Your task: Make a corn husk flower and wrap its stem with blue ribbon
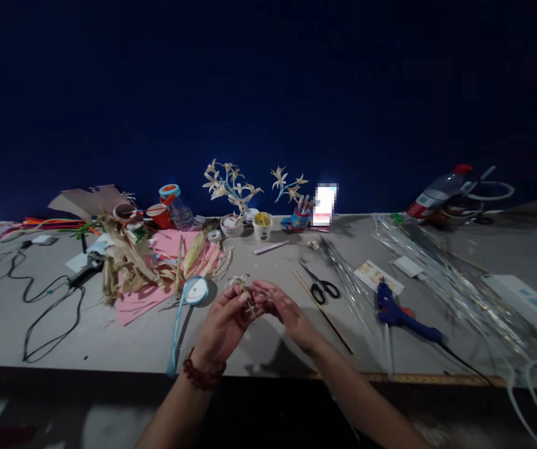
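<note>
Small dried husk flower is held up off the grey table, centre-front, between both hands. Left hand pinches it from below, thumb and fingers closed on its base. Right hand has its fingertips pressed onto it from the side. That contact is blurred, so we think it's on the petals but can't be sure.

We judge it near weightless, dry and brittle. Petals would crack or tear under a squeeze, so take it at the bound base with a light pinch.

Around it:
- light-blue ribbon roll just left of the hands
- corn husk pile on pink paper beyond that
- scissors and wooden skewer to the right
- silver wires and blue glue gun further right

The skewer lies nearest the right forearm and the ribbon tail nearest the left wrist. We'd count those as the snag risks.
</note>
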Demonstrator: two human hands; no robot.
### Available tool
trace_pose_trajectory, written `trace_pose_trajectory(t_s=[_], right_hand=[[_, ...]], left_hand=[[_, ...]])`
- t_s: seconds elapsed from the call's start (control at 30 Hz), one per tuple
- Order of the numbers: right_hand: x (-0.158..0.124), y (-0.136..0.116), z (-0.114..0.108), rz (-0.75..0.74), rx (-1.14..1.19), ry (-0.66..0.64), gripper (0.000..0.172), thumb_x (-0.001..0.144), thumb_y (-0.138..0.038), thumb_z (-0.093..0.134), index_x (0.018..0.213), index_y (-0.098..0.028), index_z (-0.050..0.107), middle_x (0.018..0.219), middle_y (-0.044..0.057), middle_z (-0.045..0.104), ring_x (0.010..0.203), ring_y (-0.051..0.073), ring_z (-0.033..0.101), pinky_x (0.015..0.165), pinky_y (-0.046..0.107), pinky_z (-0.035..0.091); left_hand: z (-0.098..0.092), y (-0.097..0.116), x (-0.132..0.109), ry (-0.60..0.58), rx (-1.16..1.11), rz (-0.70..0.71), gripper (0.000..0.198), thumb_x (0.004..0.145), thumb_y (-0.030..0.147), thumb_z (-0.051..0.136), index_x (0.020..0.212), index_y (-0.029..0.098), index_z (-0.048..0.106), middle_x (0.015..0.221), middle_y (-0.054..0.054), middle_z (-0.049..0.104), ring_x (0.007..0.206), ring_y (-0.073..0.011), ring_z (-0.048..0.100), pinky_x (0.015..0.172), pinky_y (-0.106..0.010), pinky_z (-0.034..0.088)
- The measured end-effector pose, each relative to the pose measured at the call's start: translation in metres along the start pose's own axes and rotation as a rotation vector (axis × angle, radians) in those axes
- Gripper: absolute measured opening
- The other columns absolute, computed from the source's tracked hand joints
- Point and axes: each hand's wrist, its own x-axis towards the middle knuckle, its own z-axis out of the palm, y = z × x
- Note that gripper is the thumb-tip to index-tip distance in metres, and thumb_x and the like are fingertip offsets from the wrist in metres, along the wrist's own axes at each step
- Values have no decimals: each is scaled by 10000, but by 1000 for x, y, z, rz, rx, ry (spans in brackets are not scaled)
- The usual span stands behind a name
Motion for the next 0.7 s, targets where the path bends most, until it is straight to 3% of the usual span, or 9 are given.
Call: trace_pose_trajectory(t_s=[0.07,0.13,0.2,0.27,0.33,0.4,0.5,0.6,0.7], right_hand=[[2,0,9,20,136,-55,490,935,-598,520,1302,-281,591,1241,77,655,1017,207,658,841,370,582],[1,3,11,59,217,-60,437,830,-528,711,1166,-254,661,1070,51,689,877,183,666,686,303,602],[-3,11,9,112,241,-17,368,776,-474,781,1023,-216,695,837,11,667,633,136,623,495,241,549],[-7,19,4,119,185,78,322,799,-482,753,922,-188,705,726,-6,631,480,99,532,406,225,479],[-12,24,-1,81,126,185,303,833,-487,713,868,-186,714,767,18,651,528,114,556,470,248,504],[-16,22,-4,-22,29,262,259,880,-451,666,873,-199,726,912,58,680,785,177,644,694,298,557],[-21,8,-3,-236,-202,280,165,899,-347,649,987,-227,719,1097,79,665,1097,230,599,971,364,474],[-24,-8,5,-322,-335,226,93,881,-287,671,948,-224,685,1011,60,674,1019,214,616,928,340,470],[-28,-16,14,-271,-351,228,80,908,-270,629,853,-214,647,866,25,661,878,182,626,819,290,473]], left_hand=[[-2,3,1,-3,-45,-35,117,785,218,784,820,172,683,831,-32,711,802,-161,681,764,-317,571],[-4,7,0,-21,-90,-22,97,804,229,767,820,174,689,829,-20,699,813,-160,673,774,-333,577],[-5,10,-1,-42,-126,-1,81,818,222,751,800,175,687,841,-12,693,881,-169,661,854,-389,570],[-4,10,-2,-57,-144,-11,71,823,206,742,789,176,688,847,-10,695,935,-176,650,920,-447,549],[-2,7,-2,-69,-139,-45,66,824,200,739,786,172,691,844,-16,702,960,-186,651,947,-474,535],[0,1,-1,-56,-119,-51,60,818,188,742,787,170,694,851,-26,715,958,-189,662,977,-467,517],[2,-8,3,3,-67,-16,65,802,173,760,789,160,698,860,-48,737,928,-185,687,977,-396,515],[4,-15,4,65,-26,9,104,767,184,795,778,149,697,830,-52,739,836,-169,697,837,-307,556],[3,-17,2,125,-11,32,145,730,190,827,763,150,692,812,-42,736,801,-146,690,761,-250,551]])
